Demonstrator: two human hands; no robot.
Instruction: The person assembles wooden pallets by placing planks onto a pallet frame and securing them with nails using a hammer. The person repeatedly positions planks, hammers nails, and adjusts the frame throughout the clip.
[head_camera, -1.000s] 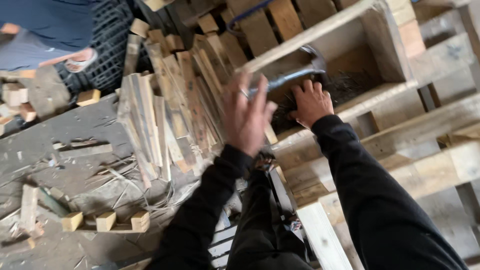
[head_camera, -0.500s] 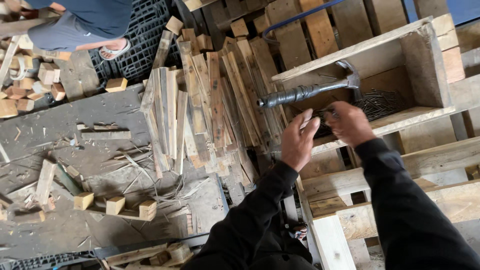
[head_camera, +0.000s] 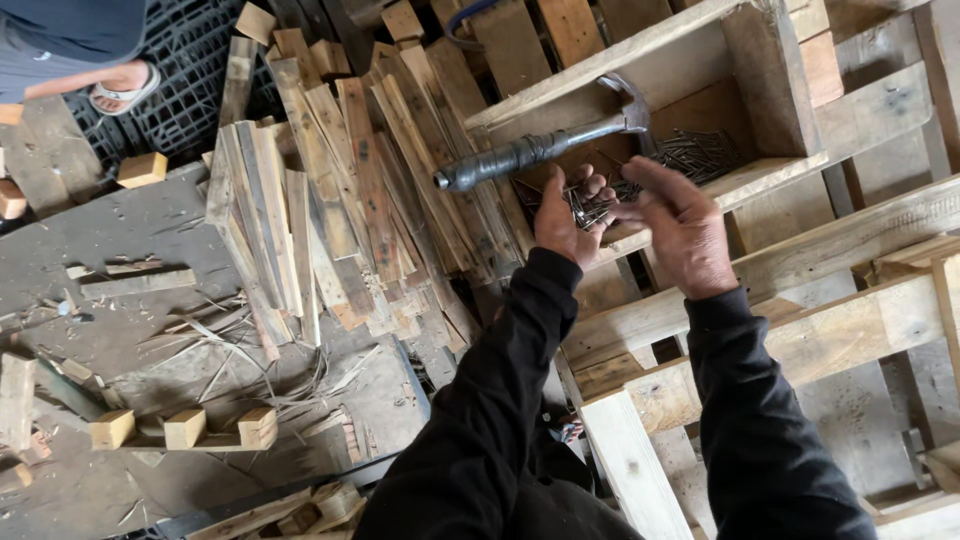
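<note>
The left hand (head_camera: 565, 215) covers most of the bunch of nails (head_camera: 590, 208) it holds, so only a few shafts show past the fingers. The right hand (head_camera: 680, 225) hides the front of the nail pile (head_camera: 700, 150) in the wooden box (head_camera: 770, 80). The hammer (head_camera: 540, 148) head partly sinks behind the box rim. Another person's foot in a sandal (head_camera: 120, 88) is cut off at the top-left edge. The pallet (head_camera: 800, 330) runs out of the right edge.
</note>
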